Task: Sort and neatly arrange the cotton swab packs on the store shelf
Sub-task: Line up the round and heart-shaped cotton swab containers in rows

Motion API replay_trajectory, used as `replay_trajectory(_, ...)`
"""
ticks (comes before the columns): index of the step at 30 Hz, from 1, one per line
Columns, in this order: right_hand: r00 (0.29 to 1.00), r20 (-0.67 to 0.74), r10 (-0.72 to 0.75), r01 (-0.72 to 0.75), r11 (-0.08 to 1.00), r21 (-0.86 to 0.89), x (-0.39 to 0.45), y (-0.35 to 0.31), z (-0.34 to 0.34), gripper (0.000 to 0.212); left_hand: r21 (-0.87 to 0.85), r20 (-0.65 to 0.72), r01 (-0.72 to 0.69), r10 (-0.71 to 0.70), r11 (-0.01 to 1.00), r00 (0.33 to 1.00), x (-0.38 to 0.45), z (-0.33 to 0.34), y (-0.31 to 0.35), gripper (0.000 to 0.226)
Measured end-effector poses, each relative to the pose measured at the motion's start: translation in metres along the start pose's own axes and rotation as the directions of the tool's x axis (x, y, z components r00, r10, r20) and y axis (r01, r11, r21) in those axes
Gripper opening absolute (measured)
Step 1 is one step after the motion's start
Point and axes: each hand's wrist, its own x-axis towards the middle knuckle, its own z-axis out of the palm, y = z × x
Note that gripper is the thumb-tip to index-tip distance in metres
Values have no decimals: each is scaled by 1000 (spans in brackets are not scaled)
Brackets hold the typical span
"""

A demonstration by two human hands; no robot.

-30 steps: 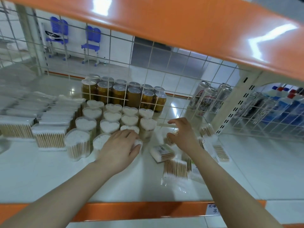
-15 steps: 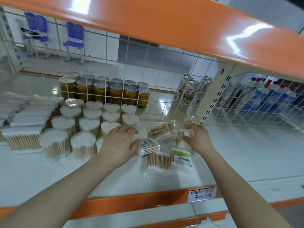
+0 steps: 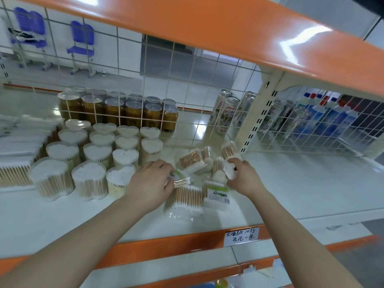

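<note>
Several loose flat packs of wooden cotton swabs lie jumbled on the white shelf between my hands. My left hand grips a small green-labelled swab pack at its edge. My right hand pinches a white-tipped swab pack lifted slightly off the pile. Two more packs lie flat in front: a clear pack and a green-labelled pack. Heart-shaped clear swab tubs stand in rows to the left.
Long flat swab packs are stacked at the far left. Behind a wire grid stand amber jars and drink cans. An upright shelf post rises at right; the orange upper shelf hangs overhead. A price tag sits on the front rail.
My left hand left the heart-shaped tubs and took hold of the small labelled pack. My right hand drew back toward me and picked up a pack from the pile. The view shifted right.
</note>
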Motion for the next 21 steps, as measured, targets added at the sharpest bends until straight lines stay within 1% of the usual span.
replay_trajectory(5, 988, -151, -24, 23, 1000, -5, -7, -3, -5, 54, 25, 79, 18, -20, 1000, 997, -2, 3, 8, 28)
replay_trajectory(9, 969, -239, -68, 65, 998, -17, -15, -13, -13, 54, 10, 97, 19, -20, 1000, 995, -6, 4, 13, 27)
replay_trajectory(15, 939, -287, -188, 172, 982, -79, -31, -30, -26, 53, 18, 108, 24, -25, 1000, 994, -13, 2, 18, 28)
replay_trajectory(21, 918, -299, -262, 259, 965, -50, -48, -47, -34, 48, 13, 121, 7, -9, 1000, 993, -22, -2, 22, 28)
